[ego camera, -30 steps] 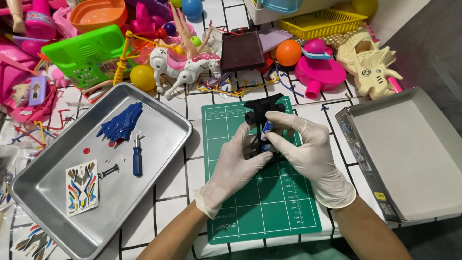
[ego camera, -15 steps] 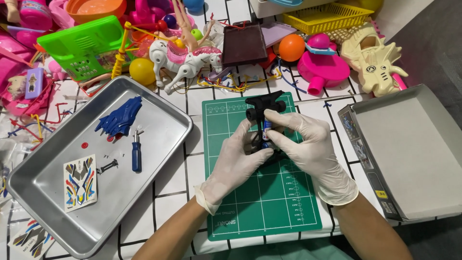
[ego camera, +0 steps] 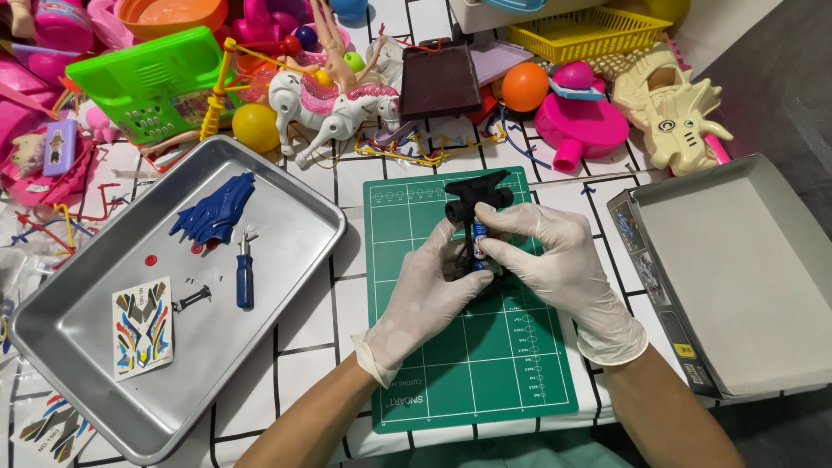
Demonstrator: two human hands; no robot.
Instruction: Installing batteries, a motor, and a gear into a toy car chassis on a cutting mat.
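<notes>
The gloved fingers of both hands are closed around a small black toy chassis, which is held upright just above the green cutting mat. The left hand grips it from below and the side, and the right hand wraps over it from the right, thumb across the front. A blue and white piece shows between the fingers on the toy's middle.

Left of the mat sits a metal tray on the table, which has a white cover with black grid lines. In the tray lie a blue plastic shell, a small blue-handled screwdriver, a sticker sheet and a few tiny parts. To the right lies an open grey cardboard box lid. Beyond the mat is a heap of bright toys, among them a white toy horse, an orange ball and a yellow basket.
</notes>
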